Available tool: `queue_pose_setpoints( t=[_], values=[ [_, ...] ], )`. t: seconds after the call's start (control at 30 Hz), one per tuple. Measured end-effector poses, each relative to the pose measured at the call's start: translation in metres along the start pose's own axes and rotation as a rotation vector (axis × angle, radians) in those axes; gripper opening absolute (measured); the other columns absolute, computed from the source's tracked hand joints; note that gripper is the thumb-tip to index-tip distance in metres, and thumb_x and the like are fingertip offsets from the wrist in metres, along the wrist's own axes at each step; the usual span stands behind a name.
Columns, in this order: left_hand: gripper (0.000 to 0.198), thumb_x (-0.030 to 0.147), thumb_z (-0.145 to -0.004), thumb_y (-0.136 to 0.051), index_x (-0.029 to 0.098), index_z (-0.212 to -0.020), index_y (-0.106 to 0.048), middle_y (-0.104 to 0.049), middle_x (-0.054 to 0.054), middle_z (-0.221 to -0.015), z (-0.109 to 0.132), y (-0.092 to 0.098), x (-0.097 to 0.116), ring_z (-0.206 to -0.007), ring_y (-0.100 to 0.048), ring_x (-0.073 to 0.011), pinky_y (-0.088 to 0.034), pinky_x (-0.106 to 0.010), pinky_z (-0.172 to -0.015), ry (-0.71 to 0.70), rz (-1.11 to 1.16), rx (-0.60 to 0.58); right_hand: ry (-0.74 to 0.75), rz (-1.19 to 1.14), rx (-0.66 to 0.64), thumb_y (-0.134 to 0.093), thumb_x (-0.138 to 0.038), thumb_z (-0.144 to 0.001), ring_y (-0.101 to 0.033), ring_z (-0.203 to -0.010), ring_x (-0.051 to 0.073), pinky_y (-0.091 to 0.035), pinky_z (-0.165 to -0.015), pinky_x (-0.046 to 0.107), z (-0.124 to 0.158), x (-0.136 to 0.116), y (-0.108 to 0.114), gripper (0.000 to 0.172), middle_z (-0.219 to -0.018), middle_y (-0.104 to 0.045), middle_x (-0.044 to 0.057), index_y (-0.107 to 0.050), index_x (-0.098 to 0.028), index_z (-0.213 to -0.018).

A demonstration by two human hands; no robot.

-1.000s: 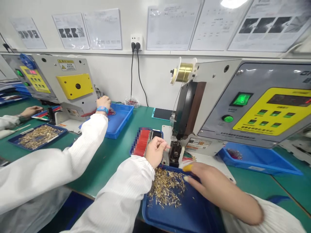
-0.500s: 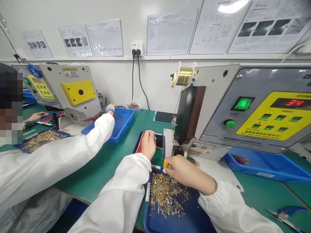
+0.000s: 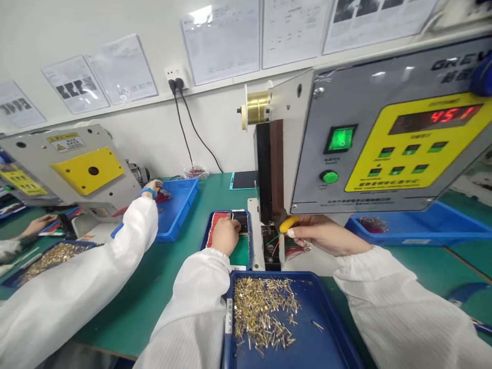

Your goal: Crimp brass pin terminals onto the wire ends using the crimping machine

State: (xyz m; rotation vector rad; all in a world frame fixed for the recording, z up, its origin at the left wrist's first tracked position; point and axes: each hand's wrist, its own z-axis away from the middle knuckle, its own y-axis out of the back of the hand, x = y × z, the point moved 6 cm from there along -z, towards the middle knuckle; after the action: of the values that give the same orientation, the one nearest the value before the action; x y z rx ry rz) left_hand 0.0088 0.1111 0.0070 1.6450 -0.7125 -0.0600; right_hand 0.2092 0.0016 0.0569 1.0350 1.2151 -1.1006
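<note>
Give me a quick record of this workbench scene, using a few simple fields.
Right hand: holds thin coloured wires at the crimping machine
Fingertip cover: yellow, on the right hand
Left hand: over a small navy tray; anything held is hidden
Machine display: reads 451
Power switch: lit green
In front: blue tray of brass terminals
Co-worker: hand at another blue tray

Terminals (image 3: 261, 313) in tray (image 3: 330, 333) before crimping machine (image 3: 338, 169)
</note>
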Motion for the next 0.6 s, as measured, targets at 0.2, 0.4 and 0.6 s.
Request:
queue_pose_setpoints(
  t=[0.2,0.4,0.6],
  values=[
    [0.022,0.009,-0.077,-0.053,0.019,-0.072,-0.072,-0.066,-0.007,-0.079,-0.006,0.003,0.005,-0.087,-0.059,-0.02,-0.043,-0.031,-0.085,-0.007,-0.08,-0.04,-0.008,-0.018,-0.062,-0.073,-0.024,-0.065,-0.048,-0.046,0.008,-0.035,-0.041,0.022,-0.008,0.011,-0.008,0.019,-0.058,-0.058,-0.003,-0.068,-0.017,-0.083],
    [0.023,0.009,-0.08,-0.051,0.019,-0.073,-0.07,-0.064,-0.008,-0.084,-0.001,0.0,0.006,-0.088,-0.056,-0.0213,-0.043,-0.032,-0.08,0.003,-0.11,0.008,0.042,-0.044,0.048,-0.078,-0.031,-0.063,-0.052,-0.052,0.009,-0.042,-0.049,0.024,-0.006,0.003,-0.007,0.021,-0.062,-0.061,-0.001,-0.067,-0.016,-0.075],
    [0.021,0.011,-0.085,-0.048,0.018,-0.074,-0.066,-0.061,-0.008,-0.08,0.005,-0.001,0.008,-0.084,-0.053,-0.0219,-0.042,-0.033,-0.077,-0.042,-0.164,0.118,0.083,-0.032,0.082,-0.079,-0.033,-0.063,-0.051,-0.053,0.01,-0.042,-0.051,0.026,-0.005,-0.001,-0.006,0.021,-0.062,-0.062,0.0,-0.068,-0.016,-0.069]
  ],
)
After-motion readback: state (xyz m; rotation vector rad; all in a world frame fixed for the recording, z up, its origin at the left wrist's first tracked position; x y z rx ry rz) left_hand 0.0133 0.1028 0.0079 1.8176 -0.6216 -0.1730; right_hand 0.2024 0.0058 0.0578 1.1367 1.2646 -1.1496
